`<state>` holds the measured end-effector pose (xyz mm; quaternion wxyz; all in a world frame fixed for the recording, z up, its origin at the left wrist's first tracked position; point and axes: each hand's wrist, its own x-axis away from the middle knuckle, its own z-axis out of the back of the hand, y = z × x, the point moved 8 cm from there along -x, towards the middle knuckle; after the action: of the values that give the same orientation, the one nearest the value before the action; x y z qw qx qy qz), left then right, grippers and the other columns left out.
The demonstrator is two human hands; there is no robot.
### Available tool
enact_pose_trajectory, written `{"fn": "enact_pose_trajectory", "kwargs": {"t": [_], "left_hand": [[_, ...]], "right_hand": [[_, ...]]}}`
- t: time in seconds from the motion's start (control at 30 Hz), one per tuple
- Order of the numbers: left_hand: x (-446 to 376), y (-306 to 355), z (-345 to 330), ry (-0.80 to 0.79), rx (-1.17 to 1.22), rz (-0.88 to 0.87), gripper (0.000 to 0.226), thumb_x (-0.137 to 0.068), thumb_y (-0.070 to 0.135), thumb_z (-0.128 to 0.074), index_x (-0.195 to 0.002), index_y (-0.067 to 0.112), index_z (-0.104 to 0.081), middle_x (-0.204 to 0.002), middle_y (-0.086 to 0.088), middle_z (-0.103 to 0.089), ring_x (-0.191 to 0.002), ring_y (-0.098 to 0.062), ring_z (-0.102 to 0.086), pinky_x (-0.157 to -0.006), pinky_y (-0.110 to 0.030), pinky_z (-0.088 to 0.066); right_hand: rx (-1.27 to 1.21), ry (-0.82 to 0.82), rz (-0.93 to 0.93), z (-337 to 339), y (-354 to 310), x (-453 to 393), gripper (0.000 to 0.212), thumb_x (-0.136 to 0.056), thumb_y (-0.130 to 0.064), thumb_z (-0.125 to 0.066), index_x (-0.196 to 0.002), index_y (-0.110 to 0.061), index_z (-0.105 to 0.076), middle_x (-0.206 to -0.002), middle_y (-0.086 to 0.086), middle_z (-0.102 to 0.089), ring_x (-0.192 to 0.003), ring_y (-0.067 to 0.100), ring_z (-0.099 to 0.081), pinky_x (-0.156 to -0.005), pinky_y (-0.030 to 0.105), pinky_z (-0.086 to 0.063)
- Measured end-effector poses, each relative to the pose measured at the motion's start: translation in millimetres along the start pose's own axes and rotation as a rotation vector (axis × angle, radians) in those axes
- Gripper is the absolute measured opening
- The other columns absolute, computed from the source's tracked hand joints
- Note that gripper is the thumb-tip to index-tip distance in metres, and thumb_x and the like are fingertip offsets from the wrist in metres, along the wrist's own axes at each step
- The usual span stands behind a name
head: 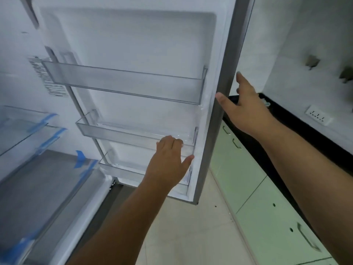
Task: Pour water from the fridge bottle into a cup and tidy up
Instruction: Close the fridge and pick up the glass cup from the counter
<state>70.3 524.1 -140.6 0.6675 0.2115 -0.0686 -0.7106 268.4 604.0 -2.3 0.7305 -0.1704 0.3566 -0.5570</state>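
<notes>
Fridge door (133, 54), open: three clear door bins.
- Top bin (124, 81): nothing visible inside; free entry from above, full width.
- Middle bin (122, 133): left part open from above; right end taken up by the left hand (168, 161), fingers over the front rail.
- Bottom bin (122, 172): right end screened by the same hand and forearm.

Door's outer edge (219, 119): right hand (246, 109) spread against it, thumb on the inner side.

Gap between door edge and green cabinets (248, 188): bare floor (181, 226), open passage.

Fridge interior, left: glass shelves (28, 127) with blue tape (49, 119), room between them.
</notes>
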Motion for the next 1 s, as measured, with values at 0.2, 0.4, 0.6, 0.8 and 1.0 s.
{"fn": "enact_pose_trajectory", "kwargs": {"t": [0.2,0.4,0.6,0.8,1.0], "left_hand": [[43.7,-10.8,21.7,0.086,0.059,0.149,0.056,-0.094,0.065,-0.059,-0.124,0.018,-0.061,-0.159,-0.005,-0.045,-0.155,-0.021,-0.029,-0.116,-0.036,-0.037],[87.6,-25.8,37.0,0.137,0.057,0.243,0.040,-0.096,0.055,-0.066,-0.118,0.022,-0.061,-0.163,0.003,-0.044,-0.160,-0.008,-0.013,-0.107,-0.025,-0.030],[151.3,-36.6,67.7,0.133,0.009,0.371,0.044,-0.102,0.039,-0.061,-0.143,0.024,-0.053,-0.161,0.002,-0.045,-0.154,-0.018,-0.033,-0.119,-0.038,-0.036],[225.0,-21.4,115.5,0.391,0.022,0.362,0.039,-0.096,0.023,-0.065,-0.133,0.022,-0.052,-0.115,0.005,-0.062,-0.108,-0.017,-0.060,-0.090,-0.032,-0.052],[277.5,-41.7,142.3,0.287,0.165,0.276,0.022,-0.099,0.031,-0.064,-0.120,0.027,-0.057,-0.105,0.011,-0.064,-0.091,-0.006,-0.066,-0.074,-0.020,-0.053]], "right_hand": [[-0.187,-0.031,0.032,9.6,-17.6,16.5,0.098,-0.093,-0.070,-0.055,-0.165,-0.029,-0.003,-0.169,-0.005,-0.027,-0.150,0.019,-0.037,-0.121,0.048,-0.037],[-0.308,-0.070,0.165,8.2,-43.7,58.4,0.076,-0.090,-0.059,-0.069,-0.150,-0.029,-0.032,-0.145,-0.006,-0.056,-0.131,0.015,-0.058,-0.110,0.047,-0.050],[-0.277,-0.114,0.233,-1.3,-80.7,102.9,0.075,-0.081,-0.064,-0.075,-0.137,-0.031,-0.036,-0.138,-0.005,-0.056,-0.122,0.018,-0.062,-0.102,0.045,-0.056],[-0.135,-0.079,0.382,-21.3,-142.5,165.1,0.081,-0.082,-0.066,-0.072,-0.141,-0.022,-0.038,-0.140,0.001,-0.053,-0.121,0.020,-0.060,-0.100,0.038,-0.055],[-0.156,-0.164,0.441,-79.2,-215.8,221.3,0.059,-0.091,-0.056,-0.069,-0.135,-0.027,-0.043,-0.127,0.000,-0.061,-0.097,0.019,-0.068,-0.088,0.041,-0.060]]}}
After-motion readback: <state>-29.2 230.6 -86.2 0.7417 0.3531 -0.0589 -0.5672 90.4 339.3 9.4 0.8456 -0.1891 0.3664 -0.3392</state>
